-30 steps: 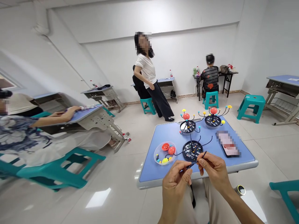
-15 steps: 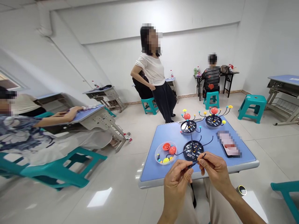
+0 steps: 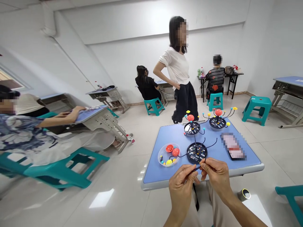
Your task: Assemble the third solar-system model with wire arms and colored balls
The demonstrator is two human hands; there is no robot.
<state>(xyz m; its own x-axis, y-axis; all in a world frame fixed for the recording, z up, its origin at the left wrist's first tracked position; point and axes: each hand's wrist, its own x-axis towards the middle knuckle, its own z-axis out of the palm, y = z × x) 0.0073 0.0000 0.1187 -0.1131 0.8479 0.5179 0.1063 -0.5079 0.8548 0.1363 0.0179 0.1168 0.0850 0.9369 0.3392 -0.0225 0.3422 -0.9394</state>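
So you've got the thin dark rod (image 3: 197, 168) pinched between the fingertips of both hands: left hand (image 3: 182, 182) on one end, right hand (image 3: 216, 173) on the other. Only a short bit shows between your fingers, so I can't tell how the ends are shaped or if it's one piece or two joined.

Its long axis runs crosswise between your hands, slanting a little up and away toward the right one. The bigger relation imo is with the round black base (image 3: 197, 154): it sits straight ahead of your fingertips, just past them on the table (image 3: 149, 171), and your right hand looks nearer to it. Can't tell if any finger touches its rim.

Also, the base's curved arms (image 3: 210, 145) spread both ways: one off beyond your right hand, another reaching out past your left toward the clear tray (image 3: 158, 157) with the red ball (image 3: 175, 152). Your phone (image 3: 233, 146) lies beyond the right hand, well off to its right.
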